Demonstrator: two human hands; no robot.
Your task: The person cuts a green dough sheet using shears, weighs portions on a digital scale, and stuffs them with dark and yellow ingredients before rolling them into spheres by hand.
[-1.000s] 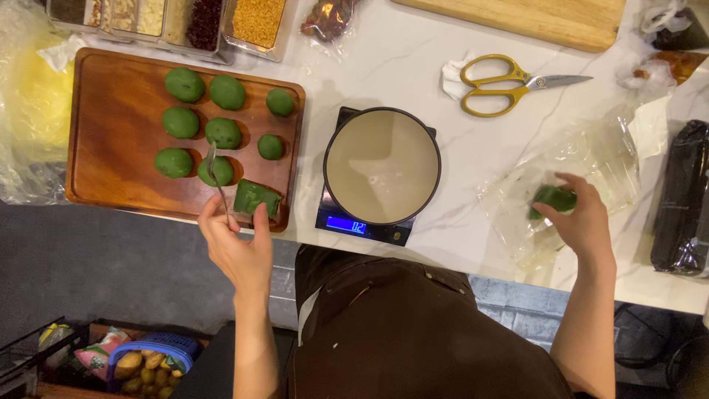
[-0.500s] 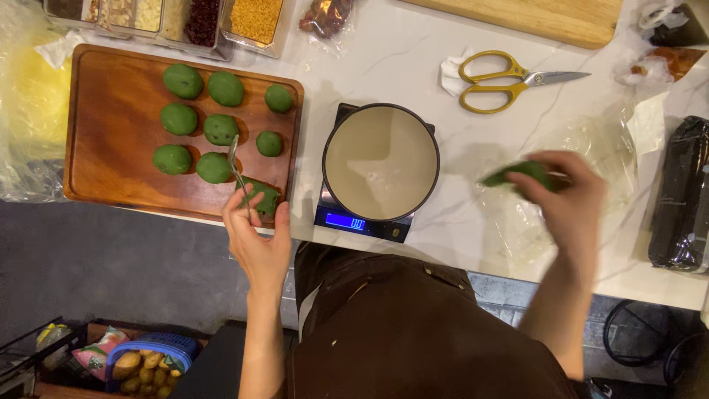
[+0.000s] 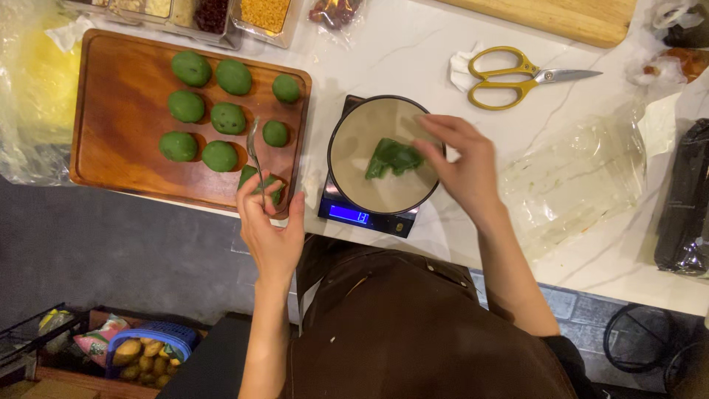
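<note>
My left hand (image 3: 267, 225) grips the handle of a thin metal utensil (image 3: 255, 155) that points up over a wooden tray (image 3: 122, 122). Under its tip lies a flattened piece of green dough (image 3: 258, 185) at the tray's near edge. Several rounded green dough balls (image 3: 210, 96) sit in rows on the tray. My right hand (image 3: 461, 162) hovers over a round bowl (image 3: 362, 140) on a black digital scale (image 3: 362, 216); its fingertips touch a lump of green dough (image 3: 393, 157) lying in the bowl.
Yellow-handled scissors (image 3: 509, 77) lie on the white marble counter (image 3: 413, 52). A crumpled clear plastic bag (image 3: 576, 177) sits at right, a black package (image 3: 683, 199) at the far right. Ingredient containers (image 3: 221, 13) line the back. A wooden board (image 3: 569, 16) is top right.
My right hand carried the green dough lump from the plastic bag leftward and set it in the bowl on the scale. My left hand shifted slightly right along the tray's near edge.
</note>
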